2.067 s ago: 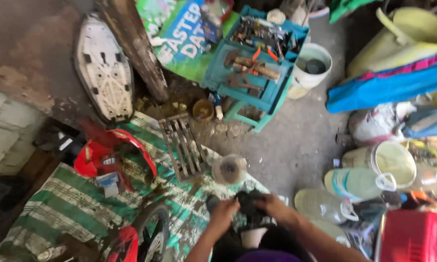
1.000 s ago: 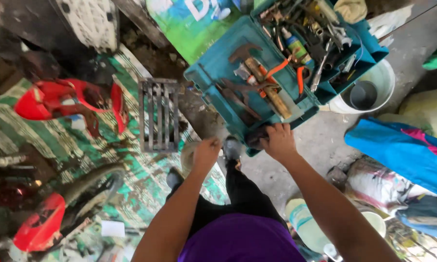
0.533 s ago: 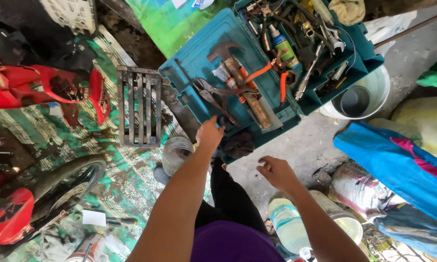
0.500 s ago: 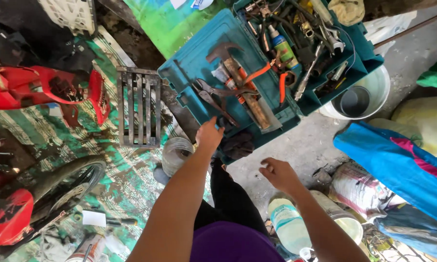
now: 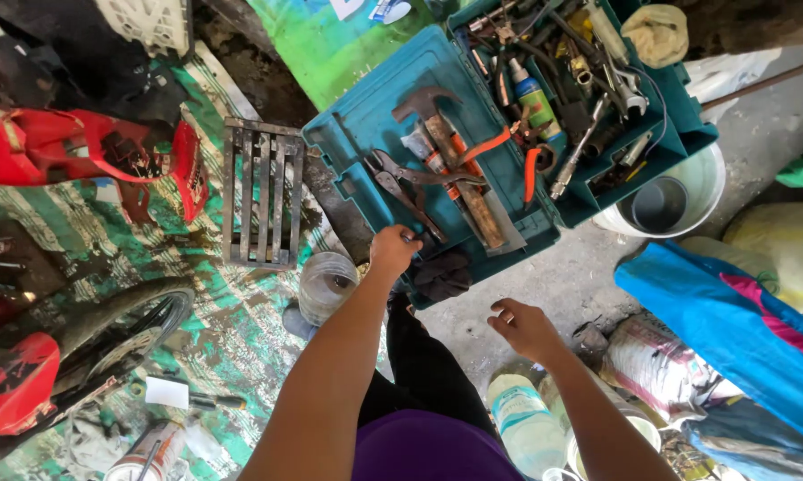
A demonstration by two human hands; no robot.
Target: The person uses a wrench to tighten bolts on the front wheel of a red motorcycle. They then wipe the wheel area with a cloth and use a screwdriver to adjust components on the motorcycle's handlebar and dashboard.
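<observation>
Reaching left hand into teal toolbox, green printed sheet behind

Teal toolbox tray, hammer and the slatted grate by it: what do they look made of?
Teal toolbox tray: looks like moulded plastic, matte, with rounded pressed ribs. Hammer: dull dark metal head; shaft looks like worn brown wood. Slatted grate: probably steel or iron, dark, rusty and grimy. The left hand reaches into the tray.

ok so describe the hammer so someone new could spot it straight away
Find the open teal tool case on the ground. In its flat near half, the hammer lies diagonally, beside the pliers. It alone has a dark curved claw head and a long worn wooden handle.
</observation>
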